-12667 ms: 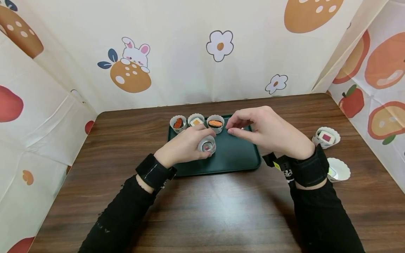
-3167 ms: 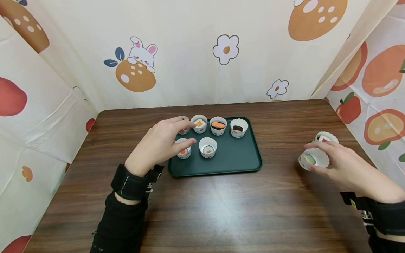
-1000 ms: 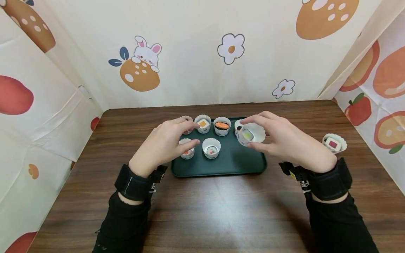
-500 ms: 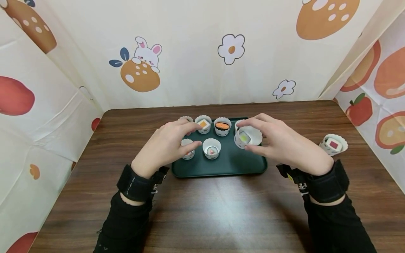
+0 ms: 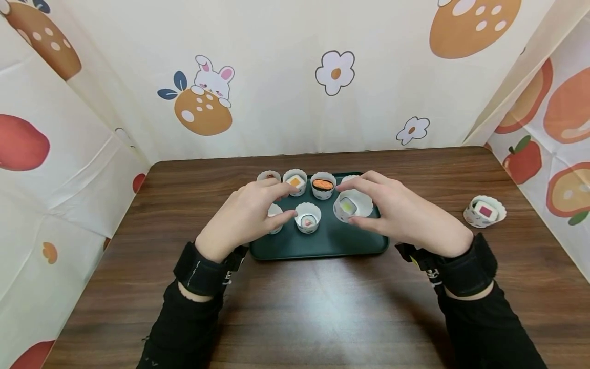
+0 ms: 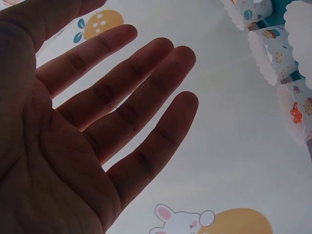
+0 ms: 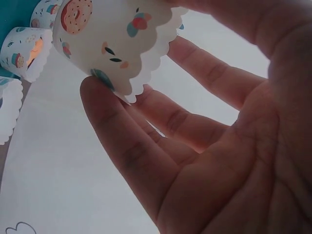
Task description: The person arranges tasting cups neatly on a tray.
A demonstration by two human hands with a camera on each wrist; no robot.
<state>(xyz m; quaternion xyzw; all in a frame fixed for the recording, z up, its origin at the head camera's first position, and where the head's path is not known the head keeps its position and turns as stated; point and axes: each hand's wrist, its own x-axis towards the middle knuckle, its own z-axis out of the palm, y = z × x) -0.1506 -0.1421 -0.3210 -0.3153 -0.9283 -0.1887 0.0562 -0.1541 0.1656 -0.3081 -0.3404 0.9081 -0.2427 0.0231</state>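
My right hand (image 5: 405,218) pinches a white scalloped paper cup (image 5: 363,204) between thumb and fingers, above the right part of a dark green tray (image 5: 322,251). Inside it lies a small piece with a pale green middle. The right wrist view shows the cup's printed side (image 7: 114,41) against the fingertips. My left hand (image 5: 244,218) hovers over the tray's left end, holding nothing, its fingers spread in the left wrist view. It partly covers a back-left cup (image 5: 269,175) and a front-left cup (image 5: 275,210). Beside its fingertips stands a cup with a white, orange-topped piece (image 5: 295,180).
On the tray also stand a cup with an orange-topped sushi piece (image 5: 323,184) and a front cup (image 5: 308,217). Behind the right hand another cup's rim (image 5: 351,178) shows. A cup with a red-centred white piece (image 5: 484,211) sits on the wooden table (image 5: 322,318) at right.
My right hand has brought the green-centred cup from the table's right side to the tray and shifted it slightly left. My left hand has drifted a little right, still holding nothing.
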